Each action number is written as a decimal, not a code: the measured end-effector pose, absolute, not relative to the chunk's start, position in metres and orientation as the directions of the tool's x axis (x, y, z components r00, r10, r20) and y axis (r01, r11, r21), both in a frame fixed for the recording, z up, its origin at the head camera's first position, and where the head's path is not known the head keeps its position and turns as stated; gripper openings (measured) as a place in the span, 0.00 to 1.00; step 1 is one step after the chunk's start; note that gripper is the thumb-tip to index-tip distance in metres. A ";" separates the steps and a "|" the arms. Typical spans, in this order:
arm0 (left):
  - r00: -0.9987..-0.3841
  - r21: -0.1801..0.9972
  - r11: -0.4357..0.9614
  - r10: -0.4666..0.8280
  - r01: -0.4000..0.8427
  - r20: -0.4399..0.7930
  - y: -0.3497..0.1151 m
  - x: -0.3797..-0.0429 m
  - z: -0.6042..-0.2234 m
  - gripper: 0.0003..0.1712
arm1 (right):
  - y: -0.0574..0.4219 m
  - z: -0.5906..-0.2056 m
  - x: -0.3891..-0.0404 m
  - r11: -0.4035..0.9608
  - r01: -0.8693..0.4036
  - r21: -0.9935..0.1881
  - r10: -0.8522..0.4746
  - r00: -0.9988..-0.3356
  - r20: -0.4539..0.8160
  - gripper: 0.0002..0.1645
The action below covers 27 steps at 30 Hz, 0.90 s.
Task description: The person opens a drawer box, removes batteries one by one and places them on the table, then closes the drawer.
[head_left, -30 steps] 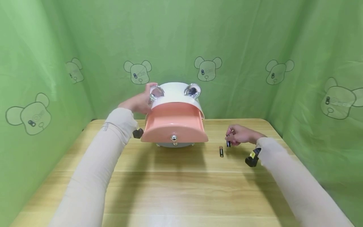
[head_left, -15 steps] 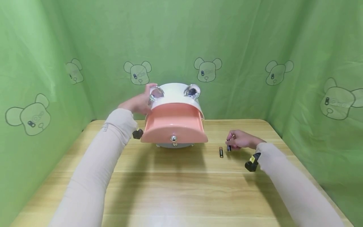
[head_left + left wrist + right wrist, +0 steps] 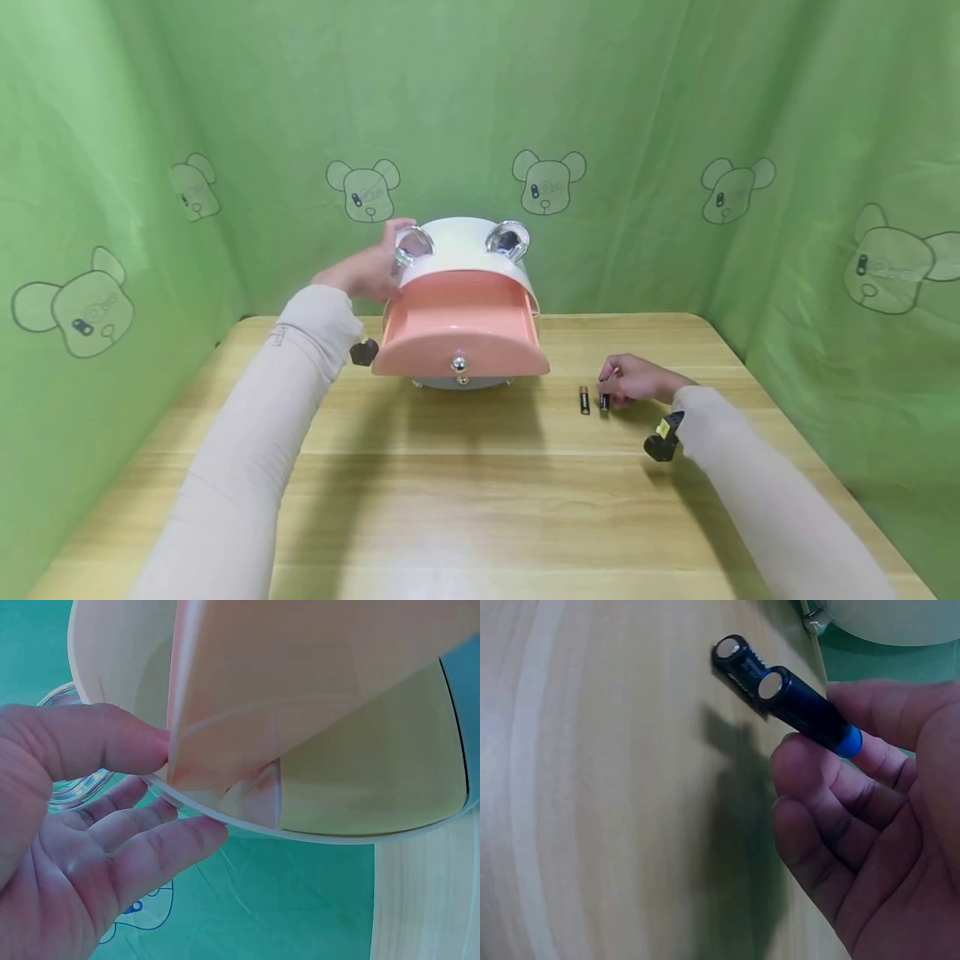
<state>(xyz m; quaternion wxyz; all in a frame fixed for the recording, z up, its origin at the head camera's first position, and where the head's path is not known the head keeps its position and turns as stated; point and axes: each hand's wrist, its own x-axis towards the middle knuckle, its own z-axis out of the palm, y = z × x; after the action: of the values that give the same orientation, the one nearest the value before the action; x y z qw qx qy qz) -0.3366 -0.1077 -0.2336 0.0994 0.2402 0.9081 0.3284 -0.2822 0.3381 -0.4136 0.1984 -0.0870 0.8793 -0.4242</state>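
A white storage box (image 3: 459,242) with round silvery eyes stands at the back, its pink drawer (image 3: 461,354) pulled out. My left hand (image 3: 367,268) holds the box's left side. In the left wrist view the thumb (image 3: 112,739) presses at the drawer's edge while the fingers lie along the outside of the shell. To the right, my right hand (image 3: 633,381) pinches a dark battery (image 3: 806,709) with a blue end between thumb and fingers, low over the table. A second battery (image 3: 584,401), black with a copper end, lies just left of it.
The wooden table (image 3: 480,517) reaches under both arms. Green curtains (image 3: 450,100) printed with bear heads hang behind and at both sides. The drawer front juts toward me, with a silver knob (image 3: 459,364) at its middle.
My right hand has come down and slightly toward me with its battery, now level beside the one lying on the table. The left hand and the box have stayed put.
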 end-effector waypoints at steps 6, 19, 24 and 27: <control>-0.864 0.637 0.673 0.503 0.376 -0.023 -0.109 -0.337 -0.234 0.69 | 0.336 -0.419 -0.282 0.636 0.019 -0.771 -0.317 -0.905 -0.284 0.14; -0.866 0.648 0.668 0.500 0.365 -0.027 -0.109 -0.338 -0.234 0.70 | 0.333 -0.423 -0.282 0.656 0.023 -0.754 -0.303 -0.908 -0.291 0.13; -0.860 0.645 0.662 0.510 0.382 -0.014 -0.110 -0.340 -0.235 0.70 | 0.330 -0.422 -0.279 0.655 0.019 -0.755 -0.307 -0.907 -0.289 0.11; -0.858 0.650 0.655 0.514 0.386 -0.008 -0.111 -0.341 -0.237 0.70 | 0.330 -0.424 -0.281 0.657 0.012 -0.754 -0.308 -0.908 -0.283 0.10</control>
<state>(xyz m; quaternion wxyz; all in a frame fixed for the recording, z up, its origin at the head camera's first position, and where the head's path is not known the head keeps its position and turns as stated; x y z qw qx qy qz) -0.3414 -0.1112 -0.2367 0.0958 0.2489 0.9045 0.3329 -0.2806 0.3301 -0.4239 0.1972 -0.0830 0.8886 -0.4058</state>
